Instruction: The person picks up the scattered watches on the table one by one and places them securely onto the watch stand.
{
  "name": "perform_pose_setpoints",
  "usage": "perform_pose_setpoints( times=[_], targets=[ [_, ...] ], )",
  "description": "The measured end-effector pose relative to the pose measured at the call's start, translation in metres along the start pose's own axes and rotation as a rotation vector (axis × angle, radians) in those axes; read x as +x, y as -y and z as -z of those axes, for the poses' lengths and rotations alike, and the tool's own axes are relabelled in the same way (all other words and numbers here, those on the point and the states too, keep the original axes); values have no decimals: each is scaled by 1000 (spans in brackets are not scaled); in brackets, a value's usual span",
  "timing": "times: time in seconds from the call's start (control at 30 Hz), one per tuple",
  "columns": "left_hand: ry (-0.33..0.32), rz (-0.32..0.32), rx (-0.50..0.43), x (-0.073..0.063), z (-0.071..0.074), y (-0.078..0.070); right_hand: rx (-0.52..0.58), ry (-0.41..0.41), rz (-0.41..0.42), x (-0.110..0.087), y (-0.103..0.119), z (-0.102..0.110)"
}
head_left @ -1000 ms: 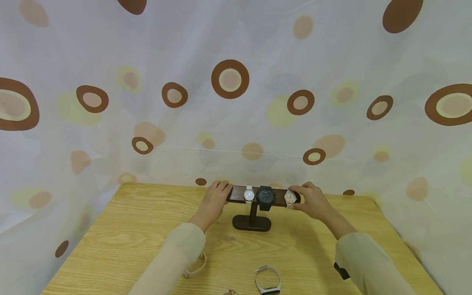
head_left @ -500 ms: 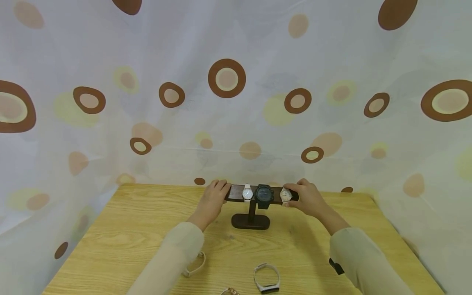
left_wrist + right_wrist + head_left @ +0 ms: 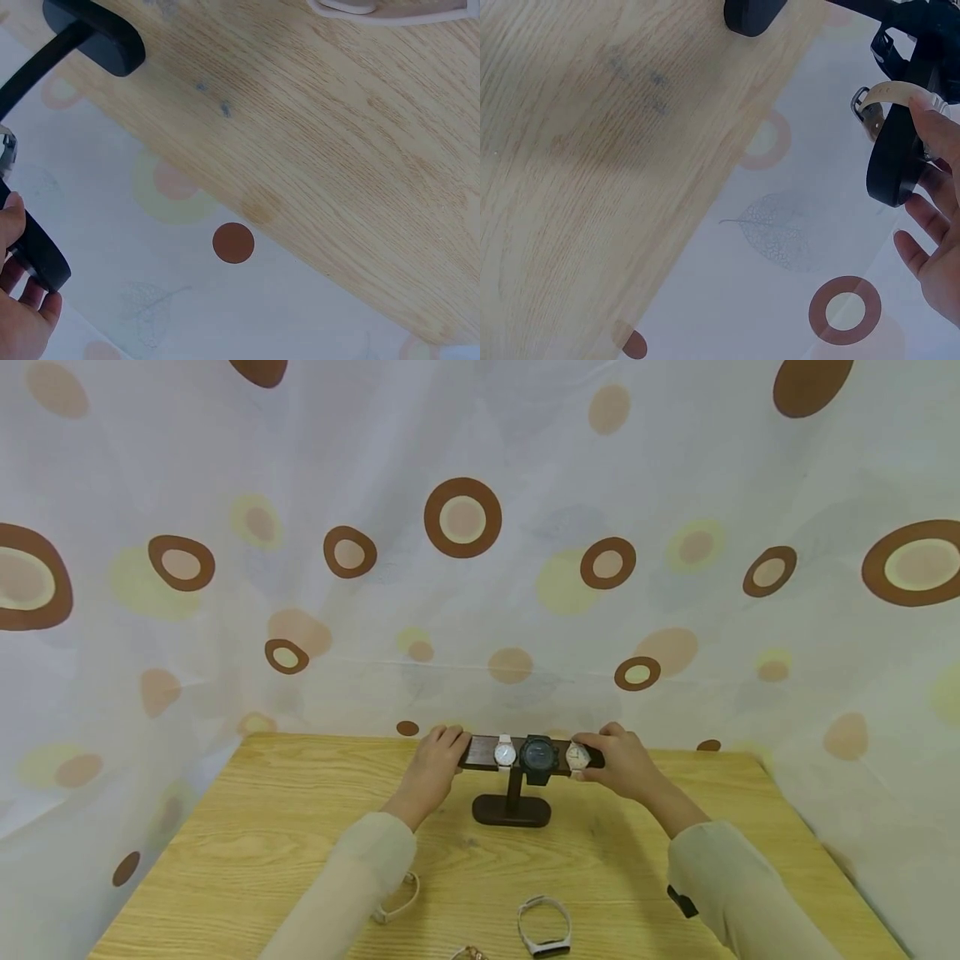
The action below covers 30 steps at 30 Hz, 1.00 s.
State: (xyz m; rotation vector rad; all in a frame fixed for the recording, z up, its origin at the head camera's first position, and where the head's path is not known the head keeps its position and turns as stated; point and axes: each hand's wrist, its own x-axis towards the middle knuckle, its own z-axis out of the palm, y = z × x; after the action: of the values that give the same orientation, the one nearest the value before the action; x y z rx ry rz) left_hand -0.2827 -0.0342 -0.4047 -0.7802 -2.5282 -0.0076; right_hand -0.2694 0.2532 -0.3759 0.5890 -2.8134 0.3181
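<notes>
Fingers of my left hand (image 3: pixel 433 768) grip the watch stand (image 3: pixel 482 751) near the worktop (image 3: pixel 247 843) rear edge, room either side; my right hand (image 3: pixel 626 763) pinches the rightmost watch (image 3: pixel 577 757).

I watch both pale beige-sleeved arms (image 3: pixel 367 864) stretch forward to the dark brown wooden T-shaped stand (image 3: pixel 482 752): the left bare hand (image 3: pixel 431 772) grips its left end, fingers curled round; the right bare hand (image 3: pixel 628 765) pinches near its right end.

smooth wood-look watch stand (image 3: pixel 482 752), matt black watch (image 3: pixel 538 756), grained wooden tabletop (image 3: pixel 510 864)
</notes>
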Motion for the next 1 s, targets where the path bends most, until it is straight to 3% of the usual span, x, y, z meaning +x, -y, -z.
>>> perform_pose_setpoints(
  times=[0.63, 0.8, 1.0],
  targets=[
    [-29, -4, -21, -1, -2, 3, -19, 10, 10, 4, 8, 0],
    [-7, 11, -46, 0, -1, 3, -2, 14, -3, 4, 9, -1],
    [33, 16, -6, 1, 1, 1, 76, -3, -23, -1, 10, -2]
  ],
)
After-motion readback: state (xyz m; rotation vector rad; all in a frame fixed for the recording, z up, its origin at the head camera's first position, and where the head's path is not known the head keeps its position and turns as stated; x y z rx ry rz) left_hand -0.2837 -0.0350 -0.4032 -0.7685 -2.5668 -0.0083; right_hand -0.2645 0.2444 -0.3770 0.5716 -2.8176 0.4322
